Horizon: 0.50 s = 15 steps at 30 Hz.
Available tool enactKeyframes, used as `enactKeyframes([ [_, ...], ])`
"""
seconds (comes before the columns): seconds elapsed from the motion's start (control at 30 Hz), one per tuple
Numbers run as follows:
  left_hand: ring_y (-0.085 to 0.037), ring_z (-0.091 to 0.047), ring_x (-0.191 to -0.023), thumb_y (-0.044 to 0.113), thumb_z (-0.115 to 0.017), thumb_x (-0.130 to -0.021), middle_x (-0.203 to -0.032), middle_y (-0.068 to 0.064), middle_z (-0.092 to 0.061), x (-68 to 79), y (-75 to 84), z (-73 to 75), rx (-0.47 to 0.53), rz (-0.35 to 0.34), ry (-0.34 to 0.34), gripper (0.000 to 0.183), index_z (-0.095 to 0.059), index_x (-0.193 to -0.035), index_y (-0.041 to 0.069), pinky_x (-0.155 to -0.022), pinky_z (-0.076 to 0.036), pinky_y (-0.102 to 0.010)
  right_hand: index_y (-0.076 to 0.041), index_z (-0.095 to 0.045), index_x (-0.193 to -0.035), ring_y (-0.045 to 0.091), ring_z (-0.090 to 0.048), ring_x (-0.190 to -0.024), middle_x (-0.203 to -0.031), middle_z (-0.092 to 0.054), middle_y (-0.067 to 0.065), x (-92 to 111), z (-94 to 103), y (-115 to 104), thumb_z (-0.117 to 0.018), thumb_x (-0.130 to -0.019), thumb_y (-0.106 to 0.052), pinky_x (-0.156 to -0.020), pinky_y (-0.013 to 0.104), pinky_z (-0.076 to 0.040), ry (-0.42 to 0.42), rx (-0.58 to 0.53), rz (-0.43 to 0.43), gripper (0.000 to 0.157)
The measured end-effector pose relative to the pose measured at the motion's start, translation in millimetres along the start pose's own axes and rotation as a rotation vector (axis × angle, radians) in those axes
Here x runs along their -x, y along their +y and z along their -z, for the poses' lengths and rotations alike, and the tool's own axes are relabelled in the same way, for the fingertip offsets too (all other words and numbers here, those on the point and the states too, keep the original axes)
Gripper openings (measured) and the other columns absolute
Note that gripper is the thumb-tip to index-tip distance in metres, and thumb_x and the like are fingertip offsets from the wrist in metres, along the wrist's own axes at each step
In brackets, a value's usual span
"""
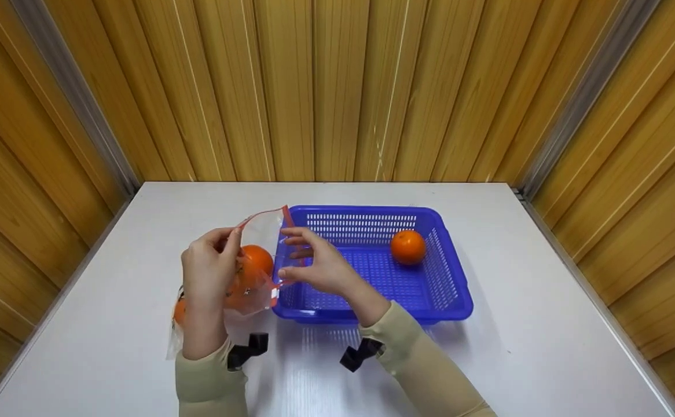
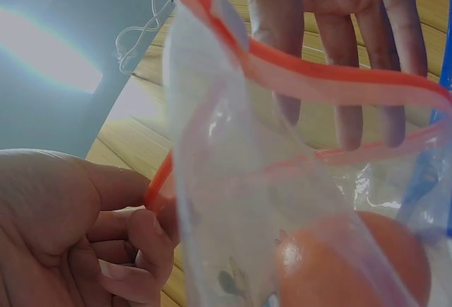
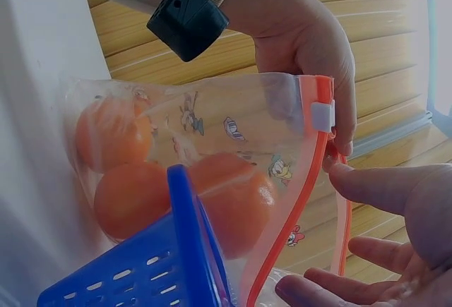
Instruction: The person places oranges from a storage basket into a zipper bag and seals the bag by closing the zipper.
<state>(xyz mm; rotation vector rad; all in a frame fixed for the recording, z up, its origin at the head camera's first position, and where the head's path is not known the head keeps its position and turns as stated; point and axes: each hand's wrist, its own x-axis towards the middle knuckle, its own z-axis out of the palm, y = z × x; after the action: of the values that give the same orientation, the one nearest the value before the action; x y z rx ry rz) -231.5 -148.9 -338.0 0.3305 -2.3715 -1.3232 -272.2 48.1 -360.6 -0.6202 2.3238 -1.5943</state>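
Observation:
My left hand [image 1: 207, 266] pinches the red zip edge of a clear plastic zip bag [image 3: 233, 109] between thumb and fingers. Inside the bag lie several oranges [image 3: 229, 201]; cartoon figures are printed on its side. The bag's mouth gapes toward my right hand [image 1: 326, 263], whose fingers are spread and relaxed right at the red rim, with nothing gripped. In the left wrist view the right hand's fingers [image 2: 339, 60] hang by the opening, partly behind the rim. A white slider [image 3: 323, 116] sits at one end of the zip.
A blue plastic basket [image 1: 372, 314] stands on the white table [image 1: 546, 324], just right of the bag. One orange [image 1: 408, 247] lies in its right back part. Wood-patterned panels [image 1: 337, 87] rise behind the table and at both sides.

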Motion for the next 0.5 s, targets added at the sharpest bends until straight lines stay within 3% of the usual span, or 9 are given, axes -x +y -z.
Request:
enactKeyframes([
  [0.2,-0.016,-0.057,-0.06,0.026,-0.064,-0.103,-0.082,-0.017,-0.072,-0.2,-1.1,0.4,-0.003,-0.023,0.01,0.03,-0.077,-0.109,0.0,-0.051,-0.047,-0.014,-0.023,-0.05,-0.148,0.034,-0.06,-0.128,-0.147,-0.056,0.015,3.1,2.9,-3.4,-0.08,-0.09,-0.016,-0.107,0.051,-0.052,0.004,0.027,-0.005,0.065],
  [0.5,-0.017,-0.057,-0.062,0.027,-0.064,-0.103,-0.085,-0.017,-0.071,-0.1,-0.5,1.3,0.009,0.006,-0.015,0.031,-0.077,-0.112,0.001,-0.053,-0.048,-0.014,-0.023,-0.052,-0.147,0.034,-0.06,-0.128,-0.145,-0.057,0.015,5.1,8.3,-5.7,-0.08,-0.091,-0.018,-0.109,0.055,-0.05,0.006,0.036,0.004,0.063],
])
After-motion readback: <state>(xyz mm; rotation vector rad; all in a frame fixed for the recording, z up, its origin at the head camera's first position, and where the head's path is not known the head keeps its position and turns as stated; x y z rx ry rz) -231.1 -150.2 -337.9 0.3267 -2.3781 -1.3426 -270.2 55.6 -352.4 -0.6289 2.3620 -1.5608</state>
